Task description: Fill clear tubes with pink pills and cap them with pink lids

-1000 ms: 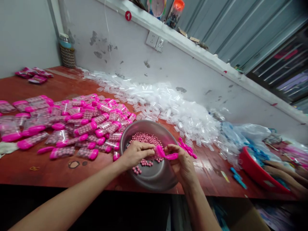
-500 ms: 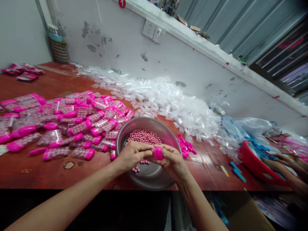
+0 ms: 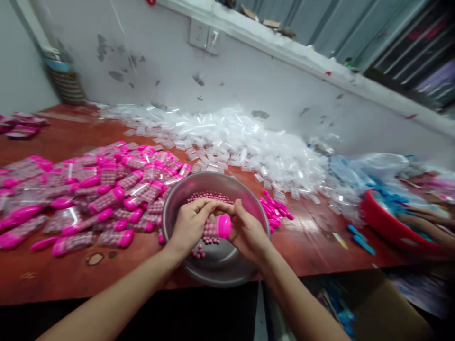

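Both hands are over a metal bowl that holds small pink balls. Between them is a clear container of pink balls with a bright pink cap. My left hand has its fingers closed on the container's left side. My right hand curls round the capped end, fingertips near those of the left. Filled containers with pink caps lie heaped left of the bowl. Loose pink caps sit right beside it. Behind spreads a large pile of clear empty containers.
At the right, another person's hands reach into a red basin with blue pieces. Blue pieces lie on the red table. A woven holder stands at the back left, near pink packets.
The view has shifted, so the wall and heap sit further left. The container has turned between my hands and now shows more of its pink balls below my fingers.
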{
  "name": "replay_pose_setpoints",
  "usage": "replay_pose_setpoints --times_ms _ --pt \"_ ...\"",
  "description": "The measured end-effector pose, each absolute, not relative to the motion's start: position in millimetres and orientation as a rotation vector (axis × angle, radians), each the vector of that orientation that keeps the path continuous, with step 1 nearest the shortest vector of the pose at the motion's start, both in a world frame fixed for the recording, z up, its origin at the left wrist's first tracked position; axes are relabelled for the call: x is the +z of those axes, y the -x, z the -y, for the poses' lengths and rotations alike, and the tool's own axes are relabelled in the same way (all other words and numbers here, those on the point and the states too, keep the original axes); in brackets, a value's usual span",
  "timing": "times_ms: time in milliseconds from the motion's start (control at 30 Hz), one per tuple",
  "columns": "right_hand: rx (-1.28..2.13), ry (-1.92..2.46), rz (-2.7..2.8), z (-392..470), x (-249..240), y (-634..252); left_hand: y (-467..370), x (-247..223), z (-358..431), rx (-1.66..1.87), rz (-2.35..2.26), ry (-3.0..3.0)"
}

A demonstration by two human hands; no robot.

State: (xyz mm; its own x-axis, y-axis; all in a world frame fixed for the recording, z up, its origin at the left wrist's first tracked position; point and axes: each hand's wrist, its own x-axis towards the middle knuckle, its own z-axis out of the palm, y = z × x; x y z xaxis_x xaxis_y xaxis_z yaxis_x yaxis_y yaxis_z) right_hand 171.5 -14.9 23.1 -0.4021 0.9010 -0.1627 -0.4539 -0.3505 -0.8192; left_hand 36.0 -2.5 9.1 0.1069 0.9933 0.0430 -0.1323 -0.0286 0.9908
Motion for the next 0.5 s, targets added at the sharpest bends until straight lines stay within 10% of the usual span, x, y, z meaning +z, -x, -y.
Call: replay_pose_setpoints --times_ms 500 --pt "1.867 0.922 0.84 43 29 -170 -35 19 17 1.215 -1.273 -1.535"
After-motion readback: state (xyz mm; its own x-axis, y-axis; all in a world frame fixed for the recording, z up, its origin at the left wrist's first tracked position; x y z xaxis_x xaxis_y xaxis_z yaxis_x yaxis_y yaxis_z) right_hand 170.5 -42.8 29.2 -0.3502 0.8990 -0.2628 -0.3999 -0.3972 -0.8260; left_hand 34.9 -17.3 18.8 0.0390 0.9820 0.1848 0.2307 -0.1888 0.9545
